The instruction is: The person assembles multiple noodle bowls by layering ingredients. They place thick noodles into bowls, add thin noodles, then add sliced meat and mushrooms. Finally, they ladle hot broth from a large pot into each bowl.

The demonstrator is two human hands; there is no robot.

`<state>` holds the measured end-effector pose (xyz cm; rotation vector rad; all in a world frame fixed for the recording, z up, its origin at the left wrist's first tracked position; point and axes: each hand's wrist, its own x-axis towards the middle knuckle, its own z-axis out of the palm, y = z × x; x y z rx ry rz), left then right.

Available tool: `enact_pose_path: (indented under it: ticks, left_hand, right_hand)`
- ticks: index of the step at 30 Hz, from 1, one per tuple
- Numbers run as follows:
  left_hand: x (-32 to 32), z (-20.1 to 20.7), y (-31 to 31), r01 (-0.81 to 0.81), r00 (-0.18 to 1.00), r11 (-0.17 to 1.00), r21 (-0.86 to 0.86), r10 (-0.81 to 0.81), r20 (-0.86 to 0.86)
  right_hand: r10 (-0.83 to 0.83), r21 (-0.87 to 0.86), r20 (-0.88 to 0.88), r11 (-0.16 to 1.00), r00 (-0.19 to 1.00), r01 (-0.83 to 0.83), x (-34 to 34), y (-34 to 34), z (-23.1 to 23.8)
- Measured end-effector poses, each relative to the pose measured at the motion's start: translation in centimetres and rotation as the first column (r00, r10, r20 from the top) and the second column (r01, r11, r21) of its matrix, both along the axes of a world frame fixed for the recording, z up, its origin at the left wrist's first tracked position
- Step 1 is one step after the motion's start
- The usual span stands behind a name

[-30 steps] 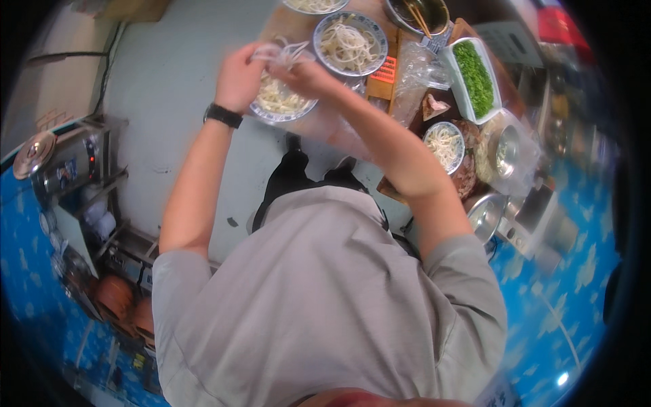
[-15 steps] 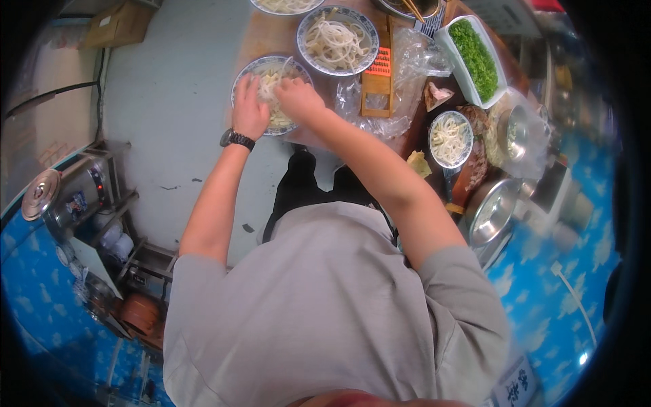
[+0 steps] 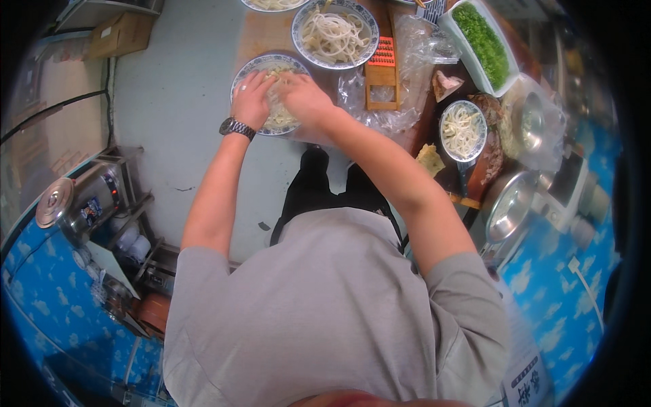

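Observation:
At the table's near left edge stands a blue-and-white patterned bowl holding pale shredded strands. My left hand, with a dark metal watch at the wrist, reaches over its left side, fingers stretched out onto the strands. Across from it, my right hand is over the bowl's right side, its fingers smeared by motion. Whether it grips any strands cannot be made out. Just behind is a bowl of thick white noodle-like strands. To its right lies a wooden grater with an orange plate.
Crumpled clear plastic lies beside the grater. Further right are a white tub of chopped greens, a small bowl of white strands and a metal basin. Another patterned bowl is cut off at the top edge.
My right hand has shifted slightly right over the bowl and is more blurred. My left hand stays on the strands. The whole view has shifted a little.

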<state>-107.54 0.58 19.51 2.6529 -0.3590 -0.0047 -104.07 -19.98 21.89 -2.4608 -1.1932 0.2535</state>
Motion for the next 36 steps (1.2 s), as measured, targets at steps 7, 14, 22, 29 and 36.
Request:
enact_pose_path:
  ticks: [7,14,22,29,36]
  left_hand:
    - [0.7,-1.4,-0.2,-0.084,0.986,0.986,-0.145,0.104,0.13]
    - [0.1,-0.4,-1.7,0.035,0.99,0.999,0.013,-0.036,0.139]
    - [-5.3,4.9,-8.1,-0.222,0.948,0.964,0.148,0.178,0.263]
    - [-9.8,2.7,-32.3,-0.544,0.74,0.526,-0.653,-0.066,-0.67]
    - [-5.4,-0.1,-46.8,-0.763,0.551,0.38,-0.524,-0.042,-0.833]
  right_hand:
    - [-0.274,0.43,-0.044,0.863,0.961,0.266,-1.2,-1.2,1.5]
    - [-0.79,0.409,-0.413,0.285,0.454,0.867,-13.9,-32.7,7.7]
    - [-0.995,-0.323,0.06,-0.101,-0.086,0.941,-29.9,-69.6,-0.1]
    - [-0.985,0.035,0.161,0.066,0.06,0.997,-31.5,-73.0,0.0]
    - [-0.819,0.344,-0.39,0.294,0.42,0.892,-29.6,-62.3,8.0]
